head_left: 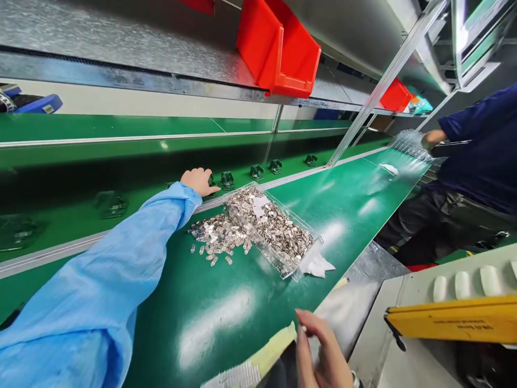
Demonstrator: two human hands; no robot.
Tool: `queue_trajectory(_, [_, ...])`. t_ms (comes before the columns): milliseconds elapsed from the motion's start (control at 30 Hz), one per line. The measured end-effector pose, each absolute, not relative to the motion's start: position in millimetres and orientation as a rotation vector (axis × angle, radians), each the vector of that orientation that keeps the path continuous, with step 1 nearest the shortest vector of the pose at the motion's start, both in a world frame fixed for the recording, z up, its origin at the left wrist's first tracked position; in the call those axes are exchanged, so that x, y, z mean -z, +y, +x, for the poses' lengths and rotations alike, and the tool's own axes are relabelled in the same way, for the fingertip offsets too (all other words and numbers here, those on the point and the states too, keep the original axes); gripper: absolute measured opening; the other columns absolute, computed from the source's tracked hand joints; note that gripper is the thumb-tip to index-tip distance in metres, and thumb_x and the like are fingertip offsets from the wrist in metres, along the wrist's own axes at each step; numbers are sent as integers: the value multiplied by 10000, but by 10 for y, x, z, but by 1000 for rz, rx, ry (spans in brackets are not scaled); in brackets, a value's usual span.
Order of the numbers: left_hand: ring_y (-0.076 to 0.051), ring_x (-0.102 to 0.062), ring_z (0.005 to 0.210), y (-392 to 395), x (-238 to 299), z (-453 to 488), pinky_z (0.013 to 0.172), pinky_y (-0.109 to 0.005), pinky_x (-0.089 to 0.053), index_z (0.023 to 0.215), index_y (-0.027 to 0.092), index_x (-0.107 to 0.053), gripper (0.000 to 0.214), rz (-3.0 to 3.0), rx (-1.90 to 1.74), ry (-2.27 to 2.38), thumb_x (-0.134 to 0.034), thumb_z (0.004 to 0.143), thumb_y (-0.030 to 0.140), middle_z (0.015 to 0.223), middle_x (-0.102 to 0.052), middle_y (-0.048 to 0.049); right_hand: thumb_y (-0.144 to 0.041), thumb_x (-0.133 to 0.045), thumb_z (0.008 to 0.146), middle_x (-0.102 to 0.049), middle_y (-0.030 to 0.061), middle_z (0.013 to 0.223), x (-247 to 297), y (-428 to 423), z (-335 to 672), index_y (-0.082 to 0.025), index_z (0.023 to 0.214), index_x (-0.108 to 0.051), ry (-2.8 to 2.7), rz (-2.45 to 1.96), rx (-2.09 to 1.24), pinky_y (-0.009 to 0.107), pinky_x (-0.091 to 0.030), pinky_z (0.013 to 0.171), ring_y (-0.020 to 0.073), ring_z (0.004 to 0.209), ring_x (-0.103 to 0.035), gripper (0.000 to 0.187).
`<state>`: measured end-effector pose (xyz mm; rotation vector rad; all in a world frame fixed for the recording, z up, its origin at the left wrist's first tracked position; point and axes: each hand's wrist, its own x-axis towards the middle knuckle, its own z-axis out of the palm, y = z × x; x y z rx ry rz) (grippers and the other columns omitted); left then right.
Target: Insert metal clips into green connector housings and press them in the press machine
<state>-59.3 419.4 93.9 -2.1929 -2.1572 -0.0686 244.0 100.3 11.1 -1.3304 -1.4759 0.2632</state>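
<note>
My left hand (198, 181), in a light blue sleeve, reaches over the rail to the dark green belt. Its thumb and fingers are around a small dark part (211, 181), mostly hidden by the hand. Similar dark parts (227, 180) sit in a row to its right. Close to me, my right hand (323, 350) is closed in a pinch on a tiny pale piece (304, 328), too small to make out fully. Between the hands lies a clear plastic box (297, 218) full of small metal pieces (283, 234), with a loose pile (220, 233) spilled beside it.
A metal rail (291, 180) divides the belt from the green worktop (177, 302). Red bins (278, 51) stand on the shelf above. White paper (319, 266) lies by the box. A co-worker (476, 156) stands far right, and a yellow bar (452, 320) is near right.
</note>
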Motion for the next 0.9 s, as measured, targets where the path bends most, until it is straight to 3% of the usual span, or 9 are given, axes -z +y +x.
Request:
queue_trajectory(133, [-348, -473, 1122, 3155, -1103, -539, 907, -411, -369, 1201, 144, -522, 599, -2197, 124, -2036, -481, 803, 590, 1144, -587, -169, -194, -509, 912, -680, 82, 946, -338, 1560, 2061, -199, 1015, -660, -1847, -1361, -516, 327, -525, 742, 218, 836, -647, 184])
queue_trajectory(233, [-333, -530, 1012, 2171, -987, -568, 813, -399, -404, 1086, 162, -583, 491, -2230, 27, -1960, -506, 806, 558, 1006, -626, -153, -198, -549, 913, -697, 50, 917, -306, 2044, 1728, -187, 983, -684, -2091, -1572, -585, 262, -501, 737, 171, 804, -653, 153])
queue_trajectory(333, [-342, -553, 962, 1430, -748, -612, 762, -416, -420, 1051, 155, -616, 421, -2221, -106, -2072, -542, 813, 495, 943, -644, -160, -301, -627, 885, -696, 76, 876, -169, 2390, 1456, -161, 926, -694, -2174, -1697, -563, 273, -486, 690, 198, 788, -657, 161])
queue_trajectory(433, [-374, -524, 1090, 1057, -558, -713, 803, -462, -441, 1286, 156, -503, 653, -2169, 72, -2276, -637, 752, 507, 1139, -612, -182, -297, -691, 843, -677, 119, 980, -103, 2547, 1296, -153, 925, -683, -2283, -1807, -475, 290, -466, 711, 237, 879, -649, 166])
queue_trajectory(500, [-366, -450, 1234, 928, -479, -851, 887, -471, -447, 1427, 199, -320, 921, -2179, 363, -2419, -713, 667, 538, 1370, -475, -171, -239, -677, 853, -673, 135, 1001, -134, 2598, 1235, -147, 911, -679, -2389, -1846, -419, 298, -460, 737, 250, 925, -643, 109])
queue_trajectory(567, [-329, -359, 1340, 832, -398, -1034, 1004, -445, -410, 1471, 224, -198, 1075, -2255, 679, -2492, -758, 609, 539, 1502, -316, -146, -187, -655, 862, -679, 155, 963, -198, 2649, 1181, -122, 879, -679, -2508, -1875, -374, 314, -465, 753, 262, 934, -643, 71])
queue_trajectory(667, [-321, -267, 1402, 748, -219, -1290, 1116, -451, -294, 1485, 204, -133, 1160, -2364, 932, -2487, -803, 580, 481, 1540, -241, -165, -150, -668, 843, -678, 140, 936, -287, 2731, 1079, -91, 867, -666, -2650, -1935, -309, 351, -492, 785, 252, 925, -645, 63])
queue_trajectory(767, [-336, -316, 1375, 782, -31, -1411, 1107, -498, -282, 1484, 212, -151, 1137, -2454, 1030, -2413, -821, 587, 412, 1472, -374, -175, -176, -679, 845, -668, 72, 958, -324, 2779, 981, -109, 894, -647, -2705, -2003, -279, 376, -517, 809, 206, 905, -641, 88])
queue_trajectory(900, [-340, -504, 1203, 908, 57, -1404, 1039, -526, -360, 1367, 226, -406, 950, -2550, 1301, -2265, -849, 537, 355, 1242, -580, -128, -72, -694, 771, -676, 99, 918, -395, 2751, 978, -105, 813, -649, -2672, -1962, -319, 383, -511, 811, 242, 922, -643, 70])
